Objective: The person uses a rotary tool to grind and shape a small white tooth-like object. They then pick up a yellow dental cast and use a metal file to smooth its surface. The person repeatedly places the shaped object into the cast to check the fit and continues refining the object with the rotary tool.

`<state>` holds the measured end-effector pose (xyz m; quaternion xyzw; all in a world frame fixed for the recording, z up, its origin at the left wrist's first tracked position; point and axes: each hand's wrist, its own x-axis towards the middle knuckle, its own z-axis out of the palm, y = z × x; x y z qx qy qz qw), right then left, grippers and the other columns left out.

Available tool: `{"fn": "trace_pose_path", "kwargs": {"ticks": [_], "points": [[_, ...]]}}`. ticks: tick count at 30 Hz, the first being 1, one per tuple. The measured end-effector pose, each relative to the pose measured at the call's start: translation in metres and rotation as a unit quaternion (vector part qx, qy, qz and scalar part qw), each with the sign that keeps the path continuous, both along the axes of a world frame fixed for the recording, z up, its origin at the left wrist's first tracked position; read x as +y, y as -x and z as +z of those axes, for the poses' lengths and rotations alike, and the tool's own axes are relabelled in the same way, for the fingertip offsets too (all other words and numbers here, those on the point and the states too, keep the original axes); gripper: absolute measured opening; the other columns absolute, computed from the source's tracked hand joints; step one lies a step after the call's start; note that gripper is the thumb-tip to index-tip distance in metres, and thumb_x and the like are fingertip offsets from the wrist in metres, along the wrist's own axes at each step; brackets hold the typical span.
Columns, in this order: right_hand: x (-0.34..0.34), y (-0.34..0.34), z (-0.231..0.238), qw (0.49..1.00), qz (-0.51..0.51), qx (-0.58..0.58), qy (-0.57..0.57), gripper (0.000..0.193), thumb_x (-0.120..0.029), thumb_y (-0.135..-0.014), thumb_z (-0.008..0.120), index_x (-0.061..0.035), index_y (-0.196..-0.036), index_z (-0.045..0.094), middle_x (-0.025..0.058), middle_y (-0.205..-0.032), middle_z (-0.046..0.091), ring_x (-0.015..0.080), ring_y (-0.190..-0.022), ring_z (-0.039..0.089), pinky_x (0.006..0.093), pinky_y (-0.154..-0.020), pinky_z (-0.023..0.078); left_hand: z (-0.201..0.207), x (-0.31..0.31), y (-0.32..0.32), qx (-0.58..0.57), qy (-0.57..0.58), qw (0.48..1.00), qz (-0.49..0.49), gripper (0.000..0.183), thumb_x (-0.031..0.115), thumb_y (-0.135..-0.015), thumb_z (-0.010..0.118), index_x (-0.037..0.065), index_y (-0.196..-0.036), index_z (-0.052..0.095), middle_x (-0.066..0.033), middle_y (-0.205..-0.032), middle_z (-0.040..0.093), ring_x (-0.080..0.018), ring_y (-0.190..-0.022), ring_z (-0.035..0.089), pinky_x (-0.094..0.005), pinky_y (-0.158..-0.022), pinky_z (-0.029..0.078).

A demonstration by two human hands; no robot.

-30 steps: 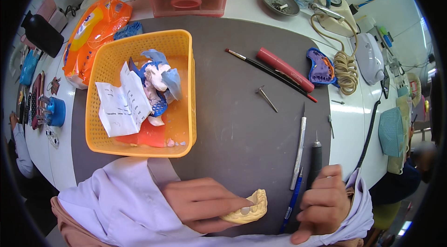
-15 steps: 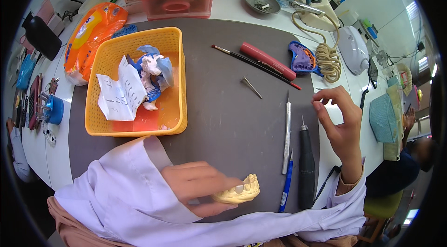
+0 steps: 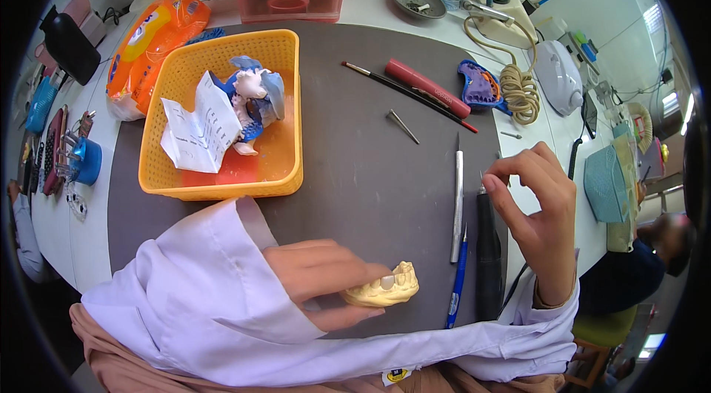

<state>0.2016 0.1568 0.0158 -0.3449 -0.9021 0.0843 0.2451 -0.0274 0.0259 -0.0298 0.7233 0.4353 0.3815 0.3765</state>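
Note:
My left hand [image 3: 322, 274] is closed on a pale yellow dental cast [image 3: 385, 291], low over the mat, its fingers across the top and the thumb along the near side. A whitish tooth stands out among the cast's yellow ones. My right hand [image 3: 533, 197] hovers at the mat's right edge, thumb and fingertips curled into a pinch by the tip of a black handpiece [image 3: 486, 260]. Whether anything small sits in that pinch cannot be made out. Left of the handpiece lie a silver knife-like tool [image 3: 458, 208] and a blue pencil-like tool [image 3: 458, 282].
A yellow basket [image 3: 295, 119] holding paper and blue-white scraps stands left on the grey mat [image 3: 355, 193]. Farther back lie a brush [image 3: 407, 94], a pink tube [image 3: 429, 88], a metal bur [image 3: 404, 127], a blue impression tray [image 3: 481, 85] and a coiled cord [image 3: 520, 93].
My right hand has moved left and down to the handpiece's tip. My left hand keeps hold of the dental cast. The whole view has shifted slightly.

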Motion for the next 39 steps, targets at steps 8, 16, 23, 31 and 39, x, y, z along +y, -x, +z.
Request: {"fn": "trace_pose_path", "kwargs": {"ticks": [8, 16, 23, 31, 39], "points": [[-0.004, -0.013, 0.010, 0.991, 0.047, -0.126, -0.011, 0.015, -0.011, -0.068, 0.073, -0.0061, -0.071, 0.059, 0.0027, -0.067, 0.051, 0.0196, -0.067, 0.045, 0.0331, -0.065, 0.031, 0.001, -0.002, 0.001, 0.009, 0.004, 1.000, 0.003, 0.032, 0.010, -0.070, 0.078, 0.001, -0.097, 0.065, -0.0093, -0.083, 0.066, -0.0229, -0.072, 0.064, -0.0304, -0.064, 0.050], [0.000, -0.019, 0.003, 0.982, 0.166, -0.090, 0.003, 0.017, -0.007, -0.067, 0.073, -0.0080, -0.080, 0.063, 0.0005, -0.075, 0.055, 0.0195, -0.071, 0.049, 0.0328, -0.067, 0.035, 0.002, 0.000, 0.000, 0.006, 0.013, 1.000, -0.004, 0.031, 0.009, -0.070, 0.077, 0.001, -0.098, 0.065, -0.0091, -0.083, 0.066, -0.0232, -0.072, 0.064, -0.0305, -0.065, 0.050], [0.004, -0.024, -0.002, 0.991, -0.064, -0.065, 0.099, 0.024, -0.013, -0.074, 0.071, -0.0062, -0.092, 0.057, 0.0038, -0.065, 0.054, 0.0196, -0.063, 0.049, 0.0309, -0.060, 0.036, 0.002, -0.001, 0.000, 0.008, 0.012, 1.000, 0.002, 0.030, 0.010, -0.071, 0.077, 0.002, -0.098, 0.065, -0.0090, -0.082, 0.066, -0.0226, -0.071, 0.063, -0.0300, -0.065, 0.050], [-0.001, -0.022, -0.005, 0.995, -0.046, -0.028, 0.088, 0.019, -0.011, -0.075, 0.071, -0.0055, -0.086, 0.056, 0.0014, -0.059, 0.051, 0.0145, -0.054, 0.046, 0.0282, -0.052, 0.034, 0.002, -0.001, 0.001, 0.009, 0.023, 1.000, 0.001, 0.029, 0.011, -0.073, 0.076, 0.002, -0.097, 0.064, -0.0084, -0.082, 0.066, -0.0214, -0.070, 0.063, -0.0288, -0.064, 0.050], [-0.007, -0.019, -0.005, 0.999, -0.024, 0.043, 0.003, 0.011, -0.004, -0.073, 0.069, -0.0054, -0.078, 0.060, 0.0018, -0.065, 0.056, 0.0130, -0.055, 0.047, 0.0257, -0.050, 0.034, 0.004, -0.001, 0.000, 0.010, 0.023, 1.000, 0.005, 0.030, 0.011, -0.072, 0.077, 0.001, -0.098, 0.064, -0.0091, -0.081, 0.066, -0.0216, -0.070, 0.063, -0.0283, -0.063, 0.050]]}}
